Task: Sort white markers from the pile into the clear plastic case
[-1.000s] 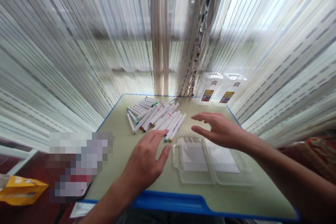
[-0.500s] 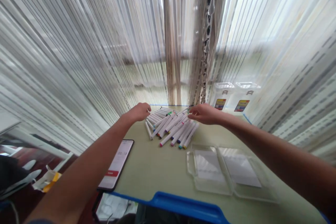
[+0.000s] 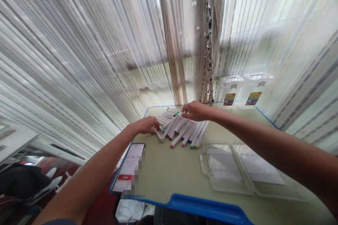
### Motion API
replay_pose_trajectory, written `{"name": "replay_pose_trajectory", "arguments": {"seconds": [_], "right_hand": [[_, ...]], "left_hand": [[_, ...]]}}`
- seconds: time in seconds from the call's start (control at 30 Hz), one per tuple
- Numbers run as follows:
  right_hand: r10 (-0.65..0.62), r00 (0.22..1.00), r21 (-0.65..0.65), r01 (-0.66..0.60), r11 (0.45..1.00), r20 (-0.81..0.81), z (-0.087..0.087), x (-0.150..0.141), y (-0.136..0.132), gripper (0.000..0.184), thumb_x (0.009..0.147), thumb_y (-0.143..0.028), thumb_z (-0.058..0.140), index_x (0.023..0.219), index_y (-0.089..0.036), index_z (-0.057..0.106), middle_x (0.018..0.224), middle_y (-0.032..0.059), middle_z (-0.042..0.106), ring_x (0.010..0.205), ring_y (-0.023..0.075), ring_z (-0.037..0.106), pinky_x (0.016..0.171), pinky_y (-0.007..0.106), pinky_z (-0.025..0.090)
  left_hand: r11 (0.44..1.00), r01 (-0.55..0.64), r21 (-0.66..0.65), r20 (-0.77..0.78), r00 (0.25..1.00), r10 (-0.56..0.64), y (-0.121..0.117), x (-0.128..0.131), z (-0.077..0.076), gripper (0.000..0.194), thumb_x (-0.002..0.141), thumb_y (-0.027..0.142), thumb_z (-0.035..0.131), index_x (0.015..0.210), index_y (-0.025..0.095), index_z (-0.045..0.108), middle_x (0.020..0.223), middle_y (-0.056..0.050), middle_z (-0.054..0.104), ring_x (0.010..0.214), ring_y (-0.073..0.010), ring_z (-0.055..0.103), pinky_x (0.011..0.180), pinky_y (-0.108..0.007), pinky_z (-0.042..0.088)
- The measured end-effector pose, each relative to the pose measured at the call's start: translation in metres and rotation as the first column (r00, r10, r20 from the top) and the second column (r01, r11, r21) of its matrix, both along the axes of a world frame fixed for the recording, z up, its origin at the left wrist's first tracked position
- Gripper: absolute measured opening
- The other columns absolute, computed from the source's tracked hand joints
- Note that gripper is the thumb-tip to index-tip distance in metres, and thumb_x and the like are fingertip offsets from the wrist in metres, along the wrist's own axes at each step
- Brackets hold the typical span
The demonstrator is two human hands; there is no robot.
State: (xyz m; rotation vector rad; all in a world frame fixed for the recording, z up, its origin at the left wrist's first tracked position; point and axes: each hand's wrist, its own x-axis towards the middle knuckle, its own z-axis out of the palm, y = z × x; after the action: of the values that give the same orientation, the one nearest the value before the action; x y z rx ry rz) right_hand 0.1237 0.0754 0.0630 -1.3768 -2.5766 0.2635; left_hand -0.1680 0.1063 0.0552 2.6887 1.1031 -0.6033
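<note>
Left hand [image 3: 144, 125]: left fingers [image 3: 155, 123] curled and partly closed, tips down at the left edge of the pile, against a loose white marker [image 3: 157, 134]; grip or mere touch impossible to tell from this view.

Right hand [image 3: 196, 110]: right fingers [image 3: 186, 112] loosely curled and bent downward, resting on or just above the far end of the pile; no clear grip on any single marker.

Pile: white markers [image 3: 185, 132] with coloured end caps, lying side by side and slightly fanned near the far edge of a pale green board [image 3: 169, 172], between the two hands.

Around: blue rim [image 3: 203, 205] along the near edge of the board; a smartphone [image 3: 128, 160] with a lit screen, partly pixelated, at the left edge; an open clear plastic case [image 3: 227, 168] holding white sheets, right of the pile and just apart from it; two clear plastic containers [image 3: 244, 91] with yellow-and-red labels beyond the far right corner.

In the way: both hands covering parts of the pile's far and left ends.

Change from the earlier frame: hands closer together, left hand shifted from the pile's far left end to its near left edge; markers more tightly gathered.
</note>
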Motion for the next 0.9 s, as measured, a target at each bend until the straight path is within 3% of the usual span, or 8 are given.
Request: {"name": "replay_pose_trajectory", "arguments": {"seconds": [0.1,0.23,0.3,0.53,0.7,0.9], "right_hand": [[0.018,1.0,0.009,-0.018,1.0,-0.001,0.004,0.007,-0.013,0.034,0.095,-0.034,0.059,0.113,-0.011,0.075,0.101,0.014,0.079,0.088,0.0243,0.073,0.077,0.031,0.052],[0.04,0.999,0.022,-0.04,0.999,-0.012,0.011,0.018,-0.034,0.032,0.094,-0.031,0.06,0.115,-0.012,0.074,0.1,0.0129,0.079,0.088,0.0227,0.073,0.078,0.03,0.051],[0.048,0.999,0.027,-0.048,0.999,-0.021,0.015,0.024,-0.045,0.032,0.094,-0.031,0.06,0.115,-0.012,0.074,0.102,0.0127,0.078,0.089,0.0232,0.073,0.077,0.031,0.052],[0.068,0.996,0.066,-0.065,0.996,-0.051,0.027,0.049,-0.083,0.032,0.096,-0.035,0.057,0.114,-0.014,0.074,0.103,0.0128,0.078,0.092,0.0268,0.073,0.08,0.037,0.053],[0.06,0.995,0.023,-0.059,0.998,-0.082,0.036,0.058,-0.101,0.035,0.097,-0.037,0.055,0.115,-0.015,0.074,0.104,0.0124,0.078,0.09,0.0255,0.074,0.079,0.038,0.054],[0.076,0.99,0.048,-0.071,0.996,-0.116,0.033,0.061,-0.11,0.035,0.097,-0.04,0.054,0.115,-0.017,0.074,0.106,0.012,0.078,0.092,0.0257,0.073,0.079,0.037,0.054]], "left_hand": [[0.998,0.056,0.029,0.005,0.998,-0.056,-0.007,-0.003,0.001,0.035,0.095,0.034,0.063,0.125,0.016,0.061,0.126,-0.011,0.063,0.107,-0.0242,0.064,0.09,-0.045,0.056],[0.99,0.099,0.101,0.011,0.995,-0.101,-0.018,-0.007,0.006,0.011,0.084,0.016,0.073,0.095,0.019,0.071,0.108,-0.008,0.067,0.105,-0.0235,0.061,0.088,-0.035,0.049],[0.985,0.105,0.14,-0.002,0.994,-0.106,-0.023,-0.009,0.011,0.012,0.081,0.007,0.071,0.084,0.019,0.07,0.102,-0.008,0.067,0.102,-0.0235,0.06,0.084,-0.033,0.046],[0.984,0.02,0.176,0.004,1.0,-0.021,-0.034,-0.031,0.045,0.013,0.085,0.007,0.062,0.08,0.018,0.066,0.086,-0.007,0.066,0.089,-0.0223,0.06,0.076,-0.031,0.04],[0.995,-0.088,0.042,0.123,0.989,0.082,-0.032,-0.037,0.067,0.016,0.092,0.02,0.053,0.083,0.018,0.066,0.081,-0.005,0.066,0.075,-0.0187,0.059,0.068,-0.027,0.04],[0.957,-0.123,-0.262,0.333,0.92,0.209,-0.027,-0.023,0.068,0.023,0.091,0.035,0.056,0.089,0.015,0.068,0.082,-0.005,0.067,0.078,-0.0189,0.062,0.072,-0.028,0.047]]}}
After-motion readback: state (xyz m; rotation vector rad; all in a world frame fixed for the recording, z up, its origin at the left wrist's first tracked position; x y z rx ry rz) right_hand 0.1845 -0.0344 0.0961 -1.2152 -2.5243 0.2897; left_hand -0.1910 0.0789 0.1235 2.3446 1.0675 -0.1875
